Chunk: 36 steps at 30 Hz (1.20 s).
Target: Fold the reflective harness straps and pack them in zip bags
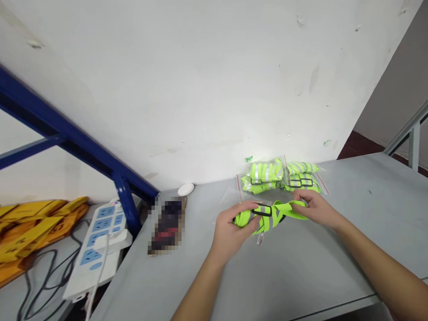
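Head view: two hands work above a grey table (371, 200), and a white wall rises behind it.
Left hand (230, 227): it is closed around one end of the vest (279, 213).
Right hand (316, 209): it is closed on the other end and pinches the fabric from above.
Hands: they stand apart, but both are clamped on this same piece, which goes between them.
Vest: it is neon yellow with grey reflective stripes, twisted in a loose bundle. A black buckle (262, 210) shows on top. I cannot tell if it touches the table.
Bags: two clear bags (282, 178) of folded vests lie just behind the hands.
Rest: at the left side are a power strip (96, 240), yellow folded items (36, 227), a blurred object (166, 227) and a blue steel frame (67, 138).
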Motion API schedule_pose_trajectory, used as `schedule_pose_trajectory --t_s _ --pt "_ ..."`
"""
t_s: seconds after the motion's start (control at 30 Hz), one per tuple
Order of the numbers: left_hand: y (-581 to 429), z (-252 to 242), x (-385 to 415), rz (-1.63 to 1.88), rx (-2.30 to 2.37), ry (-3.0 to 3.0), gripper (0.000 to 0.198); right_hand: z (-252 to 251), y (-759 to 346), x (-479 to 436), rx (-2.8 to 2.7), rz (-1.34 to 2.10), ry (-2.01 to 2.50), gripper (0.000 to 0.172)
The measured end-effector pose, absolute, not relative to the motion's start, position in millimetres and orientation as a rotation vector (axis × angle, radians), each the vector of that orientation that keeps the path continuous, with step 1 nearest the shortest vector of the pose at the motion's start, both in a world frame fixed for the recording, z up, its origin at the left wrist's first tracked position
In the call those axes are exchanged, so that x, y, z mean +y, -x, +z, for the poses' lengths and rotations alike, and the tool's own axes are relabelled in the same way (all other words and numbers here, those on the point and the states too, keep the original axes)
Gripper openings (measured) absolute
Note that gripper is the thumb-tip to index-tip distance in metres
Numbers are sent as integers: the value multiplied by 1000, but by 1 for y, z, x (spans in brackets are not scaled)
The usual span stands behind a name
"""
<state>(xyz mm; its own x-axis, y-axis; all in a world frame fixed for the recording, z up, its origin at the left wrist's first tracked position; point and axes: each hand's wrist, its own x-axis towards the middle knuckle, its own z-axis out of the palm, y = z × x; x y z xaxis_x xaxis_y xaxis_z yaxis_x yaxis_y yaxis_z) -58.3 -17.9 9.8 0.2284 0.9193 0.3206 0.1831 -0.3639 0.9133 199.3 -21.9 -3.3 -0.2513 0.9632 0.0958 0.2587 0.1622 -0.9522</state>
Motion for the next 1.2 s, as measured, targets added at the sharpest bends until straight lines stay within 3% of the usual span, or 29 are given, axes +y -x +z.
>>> schedule_pose_trajectory --t_s 0.1,0.2,0.27,0.4,0.5,0.57,0.67,0.97,1.1,1.2 --pt "52 12 -22 1295 1014 -1847 19 -8 -191 -21 -1640 579 1323 22" --pt "47 12 -24 1351 1013 -1873 19 -14 -187 -19 -1594 365 1360 13" --pt "45 11 -25 1331 1029 -1834 18 -13 -188 -19 -1596 489 1388 9" --pt "48 8 -22 1286 1107 -1709 16 -10 -197 -19 -1590 1161 1384 28" --pt "52 7 -17 1289 1184 -1668 17 -9 -204 -21 -1382 1621 1152 39" --pt "55 7 -13 1298 1229 -1659 18 -8 -205 -22 -1222 1718 972 41" --pt "56 7 -11 1283 1247 -1676 18 -4 -200 -25 -1268 1643 982 39" --pt "57 0 -9 1273 1256 -1797 19 -11 -188 -21 -1495 737 1452 12" --pt "57 -1 -7 1272 1242 -1857 18 -10 -188 -21 -1556 791 1527 17" --pt "55 0 -8 1240 1247 -1845 18 -7 -183 -25 -1463 1074 1396 23"
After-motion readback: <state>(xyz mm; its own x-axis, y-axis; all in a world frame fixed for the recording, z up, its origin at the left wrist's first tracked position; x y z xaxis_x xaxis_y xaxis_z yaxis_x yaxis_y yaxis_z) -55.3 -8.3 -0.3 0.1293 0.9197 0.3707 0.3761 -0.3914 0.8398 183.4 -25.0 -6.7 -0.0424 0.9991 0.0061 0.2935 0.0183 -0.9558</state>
